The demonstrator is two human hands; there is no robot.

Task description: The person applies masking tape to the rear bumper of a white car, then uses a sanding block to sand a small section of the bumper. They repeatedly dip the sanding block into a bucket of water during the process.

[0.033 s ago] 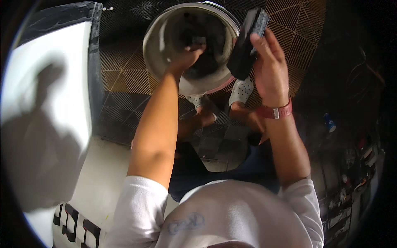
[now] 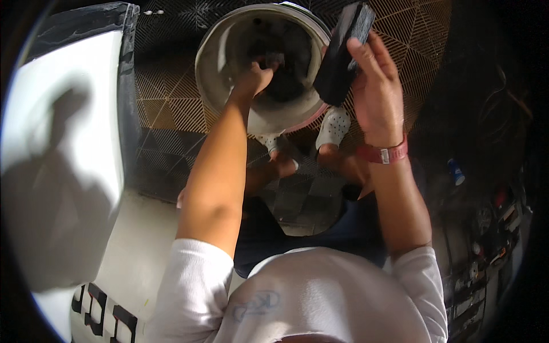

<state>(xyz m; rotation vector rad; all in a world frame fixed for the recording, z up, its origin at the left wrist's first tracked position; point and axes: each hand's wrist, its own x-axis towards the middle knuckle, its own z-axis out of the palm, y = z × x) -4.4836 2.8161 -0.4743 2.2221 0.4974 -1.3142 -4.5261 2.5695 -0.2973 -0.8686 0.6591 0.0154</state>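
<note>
A round pale bucket [image 2: 286,121] stands in front of me with its mouth facing up; its inside is dark. My left hand [image 2: 255,81] reaches down into it, fingers pinched together near a small greyish piece [image 2: 277,58] that is too dim to name. To the right of the bucket, above the floor, my right hand [image 2: 378,91] grips a long black sanding block [image 2: 338,60] by its side. The block is tilted, its upper end leaning right, and one face looks grey and scuffed.
A large white panel [image 2: 86,240] with dark, dusty edging stands at the left. Ribbed tiles [image 2: 177,103] cover the floor, and white clogs [image 2: 333,128] are on my feet close to the bucket. A blue can [image 2: 456,171] and dark clutter lie at the right; black frames [image 2: 97,308] are at lower left.
Inside the bucket my left hand has shifted slightly left and back toward me. The sanding block in my right hand has moved up a little.
</note>
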